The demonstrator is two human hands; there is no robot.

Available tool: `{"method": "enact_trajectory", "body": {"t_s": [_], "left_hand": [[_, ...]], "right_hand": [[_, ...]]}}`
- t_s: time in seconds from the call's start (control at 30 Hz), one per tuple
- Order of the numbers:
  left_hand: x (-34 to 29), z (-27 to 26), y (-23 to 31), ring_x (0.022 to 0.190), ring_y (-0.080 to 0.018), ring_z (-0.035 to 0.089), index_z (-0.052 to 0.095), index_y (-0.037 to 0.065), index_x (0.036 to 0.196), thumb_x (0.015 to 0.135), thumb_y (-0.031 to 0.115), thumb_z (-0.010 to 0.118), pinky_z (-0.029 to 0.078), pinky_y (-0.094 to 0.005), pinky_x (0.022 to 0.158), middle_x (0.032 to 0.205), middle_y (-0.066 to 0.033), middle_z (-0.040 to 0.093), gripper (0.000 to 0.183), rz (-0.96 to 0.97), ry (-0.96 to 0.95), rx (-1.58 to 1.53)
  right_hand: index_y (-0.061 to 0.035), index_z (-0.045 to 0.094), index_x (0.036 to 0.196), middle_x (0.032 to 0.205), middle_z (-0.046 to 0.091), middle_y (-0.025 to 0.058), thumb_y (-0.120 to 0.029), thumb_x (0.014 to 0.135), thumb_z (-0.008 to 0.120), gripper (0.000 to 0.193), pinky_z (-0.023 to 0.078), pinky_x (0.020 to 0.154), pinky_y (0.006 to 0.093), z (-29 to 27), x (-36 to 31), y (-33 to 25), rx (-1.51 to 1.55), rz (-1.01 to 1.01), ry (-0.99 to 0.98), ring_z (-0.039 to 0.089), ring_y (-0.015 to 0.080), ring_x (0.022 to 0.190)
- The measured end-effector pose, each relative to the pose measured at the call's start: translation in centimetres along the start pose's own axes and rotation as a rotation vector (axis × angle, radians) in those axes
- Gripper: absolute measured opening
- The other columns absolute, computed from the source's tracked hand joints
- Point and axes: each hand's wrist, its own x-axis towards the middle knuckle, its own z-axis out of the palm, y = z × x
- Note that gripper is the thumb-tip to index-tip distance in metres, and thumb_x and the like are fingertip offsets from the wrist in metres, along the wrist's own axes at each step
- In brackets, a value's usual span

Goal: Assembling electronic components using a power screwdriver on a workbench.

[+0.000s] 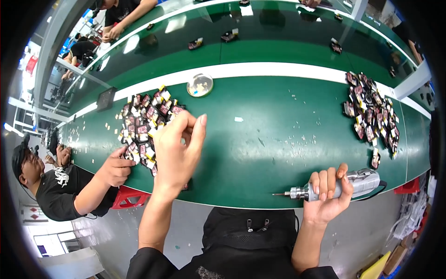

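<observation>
My right hand (327,195) is wrapped round a silver-grey electric screwdriver (364,183) at the front edge of the green table. Its thin bit points left, touching nothing. My left hand (176,151) is raised over the right side of a heap of small black modules (141,121) with white and yellow tabs. Its thumb and index finger are bent together in a pinch; anything between the tips is hidden. Beyond it stands a round clear dish (200,85) holding small pale pieces.
Another heap of modules (371,109) lies at the right, with a single module (375,159) nearer me. Tiny pale bits (302,139) are scattered mid-table. At the left, a co-worker's hand (114,168) touches the left heap. Past a white rail (278,69), modules lie on a green belt.
</observation>
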Motion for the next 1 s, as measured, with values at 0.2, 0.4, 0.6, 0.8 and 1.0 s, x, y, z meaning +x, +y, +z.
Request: {"method": "enact_trajectory", "body": {"t_s": [0.2, 0.4, 0.6, 0.8, 1.0], "left_hand": [[15.4, 1.5, -9.9, 0.070, -0.0326, 0.065, 0.059, 0.000, 0.084, 0.089, 0.030, 0.057, 0.049, -0.0399, 0.065, 0.073, -0.0171, 0.065, 0.031, -0.036, -0.037, 0.494], [22.0, 7.3, -14.3, 0.105, -0.0431, 0.056, 0.049, -0.001, 0.118, 0.080, 0.040, 0.066, 0.049, -0.0472, 0.085, 0.115, -0.0281, 0.052, 0.058, -0.252, -0.084, 0.630], [22.7, 5.5, -17.6, 0.103, -0.0381, 0.057, 0.057, 0.001, 0.109, 0.083, 0.023, 0.065, 0.049, -0.0424, 0.085, 0.104, -0.0231, 0.057, 0.035, -0.027, -0.127, 0.655], [13.2, 4.1, -6.8, 0.087, -0.0291, 0.061, 0.058, 0.000, 0.094, 0.075, 0.010, 0.072, 0.049, -0.0348, 0.073, 0.093, -0.0142, 0.061, 0.026, 0.397, -0.204, 0.211], [-2.4, 3.3, -0.1, 0.079, -0.0265, 0.054, 0.059, 0.002, 0.102, 0.065, 0.018, 0.079, 0.046, -0.0344, 0.067, 0.098, -0.0107, 0.057, 0.045, 0.527, -0.430, 0.067]], "right_hand": [[-0.0067, 0.042, 0.088, 0.050, 0.032, -0.0009, -0.014, 0.090, 0.046, 0.008, 0.035, 0.050, 0.0270, -0.3, -0.5, 0.7, 0.028, 0.031, -0.030, 0.034, 0.0094, 0.042], [-0.0074, 0.041, 0.085, 0.049, 0.034, -0.0004, -0.014, 0.089, 0.045, 0.008, 0.037, 0.047, 0.0275, -0.4, -0.4, 0.6, -0.010, 0.087, -0.020, 0.034, 0.0099, 0.040], [-0.0079, 0.042, 0.085, 0.050, 0.036, 0.0014, -0.017, 0.087, 0.045, 0.009, 0.039, 0.050, 0.0304, -0.8, -0.2, 0.6, -0.003, 0.134, -0.017, 0.038, 0.0125, 0.041], [-0.0080, 0.042, 0.086, 0.050, 0.036, 0.0010, -0.016, 0.087, 0.045, 0.009, 0.039, 0.051, 0.0298, -1.0, -0.4, 0.1, -0.034, 0.136, -0.006, 0.038, 0.0121, 0.042], [-0.0077, 0.041, 0.086, 0.052, 0.036, -0.0008, -0.015, 0.090, 0.046, 0.009, 0.037, 0.051, 0.0276, -0.6, -0.1, 0.7, -0.025, 0.135, -0.080, 0.037, 0.0098, 0.044]]}}
